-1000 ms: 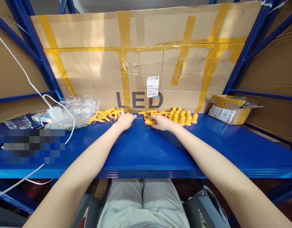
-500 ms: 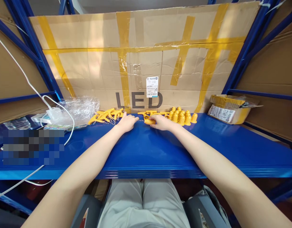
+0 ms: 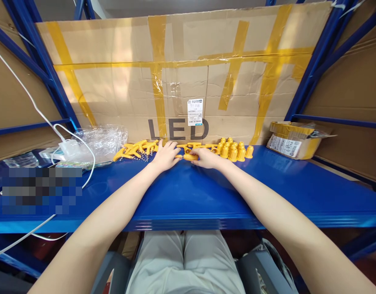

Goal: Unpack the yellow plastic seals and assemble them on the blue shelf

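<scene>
Now the right hand's [image 3: 207, 158] fingers are pinching a yellow piece [image 3: 190, 157] at mid-frame.
They are nearly closed on it, low over the desk [image 3: 188, 192], probably to steady it; the left hand's [image 3: 165, 157] fingers are curving partly open near its left end, their hold impossible to tell. Branched yellow parts [image 3: 141, 146] are lying left of centre, yellow caps [image 3: 232, 154] are standing right of centre, seemingly sorted by kind.
</scene>
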A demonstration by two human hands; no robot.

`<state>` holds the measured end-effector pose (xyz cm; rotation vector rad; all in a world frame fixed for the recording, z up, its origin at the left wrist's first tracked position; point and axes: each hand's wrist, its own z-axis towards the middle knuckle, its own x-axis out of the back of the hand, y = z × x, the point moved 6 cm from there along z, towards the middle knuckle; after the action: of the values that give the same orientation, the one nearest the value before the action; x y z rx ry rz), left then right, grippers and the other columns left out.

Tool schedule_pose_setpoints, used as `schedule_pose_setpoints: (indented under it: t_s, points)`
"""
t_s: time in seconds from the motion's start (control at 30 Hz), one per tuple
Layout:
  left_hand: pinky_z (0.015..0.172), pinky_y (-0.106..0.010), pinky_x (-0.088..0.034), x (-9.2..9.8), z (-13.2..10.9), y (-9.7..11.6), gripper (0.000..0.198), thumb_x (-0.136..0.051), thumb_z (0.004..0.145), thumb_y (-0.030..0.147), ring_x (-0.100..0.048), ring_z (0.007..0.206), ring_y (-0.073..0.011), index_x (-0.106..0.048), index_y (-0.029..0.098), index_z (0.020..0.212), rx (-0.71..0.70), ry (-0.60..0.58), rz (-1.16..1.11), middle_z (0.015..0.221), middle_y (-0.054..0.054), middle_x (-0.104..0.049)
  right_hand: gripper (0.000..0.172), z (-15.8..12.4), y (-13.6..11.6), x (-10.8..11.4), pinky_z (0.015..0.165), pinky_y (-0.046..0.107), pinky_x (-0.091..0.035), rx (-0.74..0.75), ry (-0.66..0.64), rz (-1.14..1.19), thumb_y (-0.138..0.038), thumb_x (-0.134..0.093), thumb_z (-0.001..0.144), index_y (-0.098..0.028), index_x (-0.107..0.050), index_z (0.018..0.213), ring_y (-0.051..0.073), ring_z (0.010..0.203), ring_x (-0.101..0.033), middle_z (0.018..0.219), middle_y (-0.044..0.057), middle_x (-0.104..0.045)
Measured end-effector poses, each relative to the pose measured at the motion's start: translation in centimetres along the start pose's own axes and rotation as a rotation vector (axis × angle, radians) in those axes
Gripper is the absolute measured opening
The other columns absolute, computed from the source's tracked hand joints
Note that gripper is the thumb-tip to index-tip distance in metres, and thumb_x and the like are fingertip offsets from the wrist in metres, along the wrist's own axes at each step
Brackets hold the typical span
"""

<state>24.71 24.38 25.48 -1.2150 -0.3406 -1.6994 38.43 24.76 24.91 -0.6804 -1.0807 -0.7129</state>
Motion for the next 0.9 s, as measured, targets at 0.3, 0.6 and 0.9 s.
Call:
schedule_pose_setpoints:
  t_s: [0.3, 0.6, 0.9]
  points:
    - [0.091, -0.044, -0.047, -0.3, -0.5, -2.7, 0.083, -0.051, 0.077, 0.071, -0.060, 0.111, -0.0366, -0.041, 0.022, 0.143, 0.454, -0.105, -0.144, 0.120, -0.016, -0.065, 0.020, -0.1, -0.2, 0.4, 0.078, 0.030, -0.047, 0.001, 0.031, 0.059, -0.019, -0.064, 0.083, -0.014, -0.065, 0.101, 0.023, 0.094, -0.066, 0.103, 0.011, -0.071]
    - [0.089, -0.036, -0.049, -0.3, -0.3, -2.6, 0.048, -0.048, 0.088, 0.039, -0.064, 0.107, -0.0266, -0.052, 0.031, 0.136, 0.243, -0.104, -0.197, 0.118, -0.006, -0.068, 0.019, -0.2, 0.9, 0.3, 0.077, 0.030, -0.049, -0.065, 0.051, 0.034, -0.017, -0.063, 0.082, -0.014, -0.066, 0.100, 0.024, 0.093, -0.067, 0.104, 0.011, -0.072]
    - [0.081, -0.034, -0.049, -0.5, -0.2, -2.9, 0.038, -0.051, 0.085, 0.042, -0.067, 0.090, -0.0257, -0.065, 0.027, 0.117, 0.241, -0.106, -0.272, 0.093, -0.005, -0.073, 0.031, 0.1, 1.6, 0.3, 0.099, 0.038, -0.045, -0.030, 0.108, 0.131, -0.013, -0.063, 0.082, -0.015, -0.066, 0.113, 0.026, 0.114, -0.061, 0.120, 0.012, -0.067]
